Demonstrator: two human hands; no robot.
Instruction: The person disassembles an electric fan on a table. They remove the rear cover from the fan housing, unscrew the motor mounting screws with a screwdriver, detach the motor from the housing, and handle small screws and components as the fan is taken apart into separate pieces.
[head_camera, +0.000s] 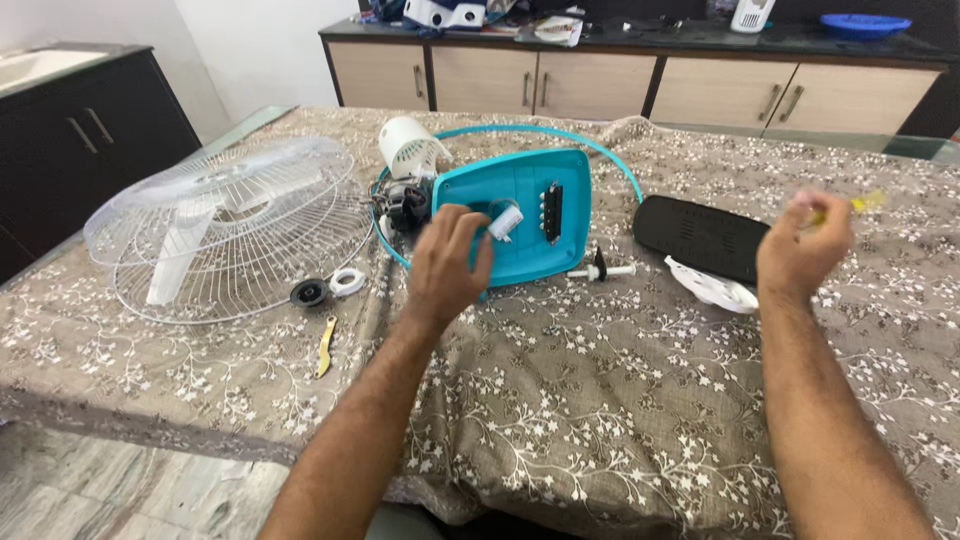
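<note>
Clearly teal fan housing (520, 215), open, wiring exposed.

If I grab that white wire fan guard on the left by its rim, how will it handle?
The white wire fan guard is thin open wire, so probably light for its size and somewhat springy; it may flex if lifted by one edge. It lies dome-up on the patterned tablecloth, so pushing it would likely drag and bunch the cloth.

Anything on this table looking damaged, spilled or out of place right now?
Nothing looks spilled or broken. A fan lies in parts: white grilles on the left, the motor bared beside the opened teal housing under the left hand. The right hand holds a blurred yellow tool. A yellow strip lies apart.
</note>
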